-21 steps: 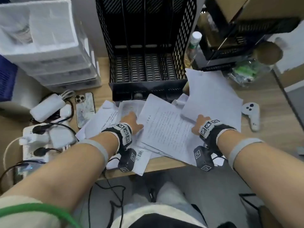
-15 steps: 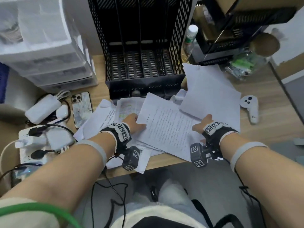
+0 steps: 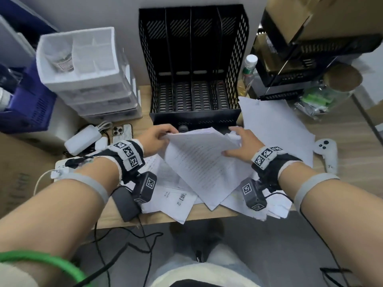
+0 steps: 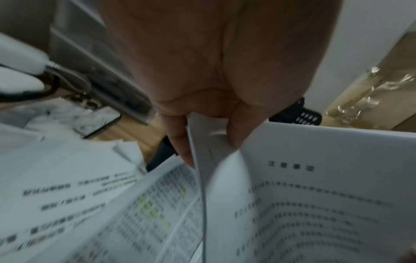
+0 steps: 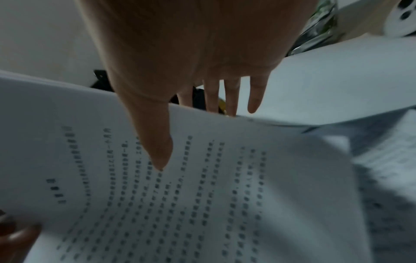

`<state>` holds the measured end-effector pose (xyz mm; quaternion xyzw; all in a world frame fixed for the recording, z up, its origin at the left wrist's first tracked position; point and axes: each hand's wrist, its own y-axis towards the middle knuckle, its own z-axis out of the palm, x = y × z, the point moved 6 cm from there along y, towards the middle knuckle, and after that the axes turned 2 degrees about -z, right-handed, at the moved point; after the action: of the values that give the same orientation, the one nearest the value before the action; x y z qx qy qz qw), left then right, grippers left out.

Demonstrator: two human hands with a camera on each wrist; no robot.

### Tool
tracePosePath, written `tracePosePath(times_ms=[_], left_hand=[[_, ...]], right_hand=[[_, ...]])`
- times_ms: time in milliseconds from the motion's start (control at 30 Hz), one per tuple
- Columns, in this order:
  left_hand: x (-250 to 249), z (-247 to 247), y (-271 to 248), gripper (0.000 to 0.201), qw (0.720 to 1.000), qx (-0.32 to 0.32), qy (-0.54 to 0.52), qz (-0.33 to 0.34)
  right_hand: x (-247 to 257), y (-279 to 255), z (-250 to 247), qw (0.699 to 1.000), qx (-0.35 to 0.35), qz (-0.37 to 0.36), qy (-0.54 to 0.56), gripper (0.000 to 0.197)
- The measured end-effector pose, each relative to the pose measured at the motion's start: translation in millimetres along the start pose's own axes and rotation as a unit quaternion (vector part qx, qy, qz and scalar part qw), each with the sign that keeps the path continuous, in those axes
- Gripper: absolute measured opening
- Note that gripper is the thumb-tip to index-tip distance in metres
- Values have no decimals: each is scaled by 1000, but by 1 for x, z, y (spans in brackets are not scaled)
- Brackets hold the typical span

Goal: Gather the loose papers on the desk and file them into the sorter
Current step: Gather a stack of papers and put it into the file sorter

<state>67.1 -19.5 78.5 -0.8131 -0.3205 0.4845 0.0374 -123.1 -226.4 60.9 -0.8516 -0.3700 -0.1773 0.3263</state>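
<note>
A black mesh sorter (image 3: pixel 194 59) with several upright slots stands at the back of the desk (image 3: pixel 342 131), and its slots look bare. Printed sheets (image 3: pixel 199 162) are raised off the pile just in front of it. My left hand (image 3: pixel 159 137) pinches their far left corner between thumb and fingers (image 4: pixel 238 131). My right hand (image 3: pixel 238 143) holds their right edge, thumb (image 5: pixel 157 151) on the print and fingers (image 5: pixel 225 99) behind. More loose papers (image 3: pixel 172 199) lie underneath, and blank sheets (image 3: pixel 275 129) spread to the right.
White stacked drawers (image 3: pixel 99 96) stand left of the sorter, with a phone (image 3: pixel 122 131), chargers (image 3: pixel 83 139) and cables in front. A white controller (image 3: pixel 327 152) lies at the right. A bottle (image 3: pixel 249 69) and a black rack (image 3: pixel 310 59) crowd the back right. Papers overhang the desk's front edge.
Both hands have moved from lying on the pile to the far edge of the top sheets, taken hold and lifted them toward the sorter.
</note>
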Motion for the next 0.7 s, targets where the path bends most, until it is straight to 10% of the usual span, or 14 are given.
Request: tracePosePath(times_ms=[133, 267, 467, 700], left_hand=[[-23, -24, -10, 38, 995, -58, -76, 7], [-23, -41, -26, 30, 942, -216, -252, -52], [-35, 31, -40, 45, 923, -22, -350, -159], [-52, 68, -27, 40, 917, 4, -375, -134]], right_hand=[[32, -4, -16, 996, 58, -65, -35, 30], [30, -8, -49, 996, -16, -54, 76, 29], [9, -6, -65, 984, 23, -25, 173, 39], [-18, -10, -52, 964, 74, -8, 253, 36]])
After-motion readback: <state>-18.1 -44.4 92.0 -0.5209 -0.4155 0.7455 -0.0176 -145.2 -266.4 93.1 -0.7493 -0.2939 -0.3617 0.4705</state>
